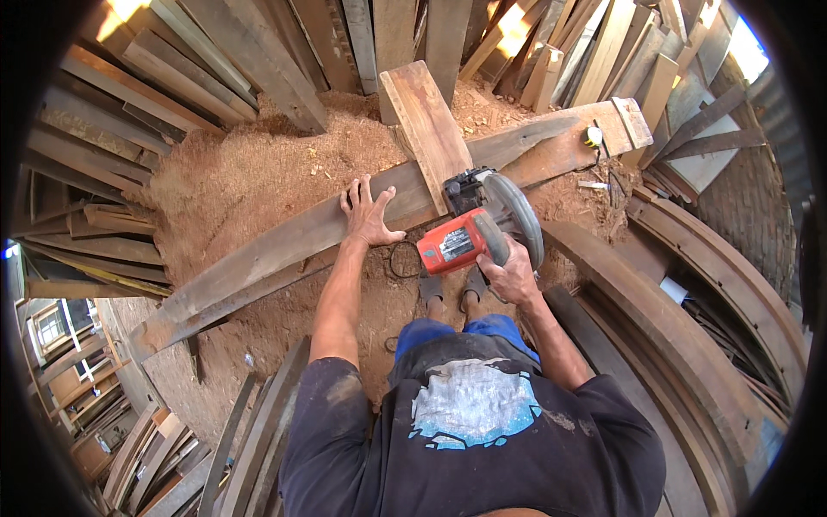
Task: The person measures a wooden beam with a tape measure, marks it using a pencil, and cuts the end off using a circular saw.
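My right hand (512,271) is wrapped round the rear handle of a red circular saw (452,242) with a grey blade guard (517,215). The saw sits at the near end of a short brown board (428,129), which lies crosswise over a long, dark grey plank (284,239). With fingers spread, my left hand (370,213) presses on that plank, left of the saw. Beneath the plank shows a wider board (551,155). A yellow and white tape measure (593,137) rests on its right part. The blade's lower edge is hidden.
Sawdust (233,198) covers the ground around the boards. Upright timber (258,60) leans along the far side. Long stacked beams (680,336) flank me on the right, with more planks (258,431) at the lower left. A dark cord loop (403,260) hangs near my feet.
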The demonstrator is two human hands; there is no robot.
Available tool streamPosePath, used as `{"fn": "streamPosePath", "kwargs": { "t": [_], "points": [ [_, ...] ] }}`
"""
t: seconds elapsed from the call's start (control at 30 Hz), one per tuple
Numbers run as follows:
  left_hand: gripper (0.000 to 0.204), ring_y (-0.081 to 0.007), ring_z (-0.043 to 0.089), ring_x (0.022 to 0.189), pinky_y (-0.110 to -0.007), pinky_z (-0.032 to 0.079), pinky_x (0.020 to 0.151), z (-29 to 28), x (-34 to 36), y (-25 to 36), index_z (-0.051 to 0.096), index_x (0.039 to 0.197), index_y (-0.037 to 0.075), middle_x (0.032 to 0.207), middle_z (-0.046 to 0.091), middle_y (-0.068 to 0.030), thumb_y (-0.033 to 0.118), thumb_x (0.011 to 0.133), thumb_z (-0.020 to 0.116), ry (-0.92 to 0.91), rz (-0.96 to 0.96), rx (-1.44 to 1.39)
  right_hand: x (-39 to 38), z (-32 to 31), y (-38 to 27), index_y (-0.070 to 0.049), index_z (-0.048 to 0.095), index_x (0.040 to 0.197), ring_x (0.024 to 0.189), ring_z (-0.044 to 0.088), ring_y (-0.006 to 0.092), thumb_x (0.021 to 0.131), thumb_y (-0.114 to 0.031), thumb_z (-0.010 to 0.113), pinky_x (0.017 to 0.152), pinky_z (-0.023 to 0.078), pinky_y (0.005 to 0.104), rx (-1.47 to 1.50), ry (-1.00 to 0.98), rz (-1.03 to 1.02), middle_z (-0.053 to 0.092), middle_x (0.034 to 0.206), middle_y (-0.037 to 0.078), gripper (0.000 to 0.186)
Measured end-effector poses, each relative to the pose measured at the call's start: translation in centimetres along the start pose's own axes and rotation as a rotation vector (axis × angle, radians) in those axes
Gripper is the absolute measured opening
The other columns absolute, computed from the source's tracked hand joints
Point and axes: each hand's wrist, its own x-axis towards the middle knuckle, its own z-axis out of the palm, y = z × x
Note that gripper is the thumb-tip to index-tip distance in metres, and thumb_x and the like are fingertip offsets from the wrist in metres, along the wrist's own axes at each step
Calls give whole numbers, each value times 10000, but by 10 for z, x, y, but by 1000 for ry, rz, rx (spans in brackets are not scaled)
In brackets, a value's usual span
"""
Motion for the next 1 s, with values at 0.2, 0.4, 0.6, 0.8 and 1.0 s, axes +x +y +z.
{"fn": "streamPosePath", "kwargs": {
  "t": [0.2, 0.4, 0.6, 0.8, 1.0],
  "points": [
    [1035, -456, 70, 1497, -657, 41, 1181, 1, -1, -1, 502, 1402, 304, 1601, 162, -225, 469, 473, 927, 7, -3, -16, 2, 12, -3, 11, 623, 1049, 852, 635, 245, 816, -141, 690, 844, 503, 371, 23, -42, 55, 665, 913, 136, 286],
    [1072, -461, 73, 1488, -668, 50, 1170, 8, 0, -6, 481, 1402, 306, 1589, 170, -223, 496, 448, 931, 19, 6, 4, 5, 22, 0, -1, 623, 1012, 796, 591, 171, 805, -118, 672, 795, 500, 337, 106, -50, 33, 625, 847, 85, 243],
    [1052, -458, 46, 1500, -666, 27, 1178, 3, 1, -2, 497, 1409, 322, 1604, 156, -234, 531, 467, 916, -14, -14, 4, 15, 22, -2, -5, 620, 998, 777, 562, 138, 798, -93, 648, 771, 497, 322, 116, -81, 4, 612, 841, 56, 221],
    [1031, -463, 57, 1502, -664, 20, 1183, 9, 0, -5, 511, 1407, 330, 1614, 153, -241, 568, 480, 894, 4, -18, -1, 22, 21, -17, -3, 626, 1017, 778, 554, 123, 804, -74, 636, 765, 496, 310, 132, -114, 57, 609, 841, 34, 224],
    [1011, -481, 63, 1498, -668, 17, 1176, 9, 0, -5, 513, 1409, 302, 1608, 157, -267, 633, 516, 853, -5, -10, 10, 30, 22, -19, -1, 627, 1008, 771, 545, 112, 813, -74, 632, 750, 491, 301, 178, -118, 111, 597, 824, 27, 209]
  ]
}}
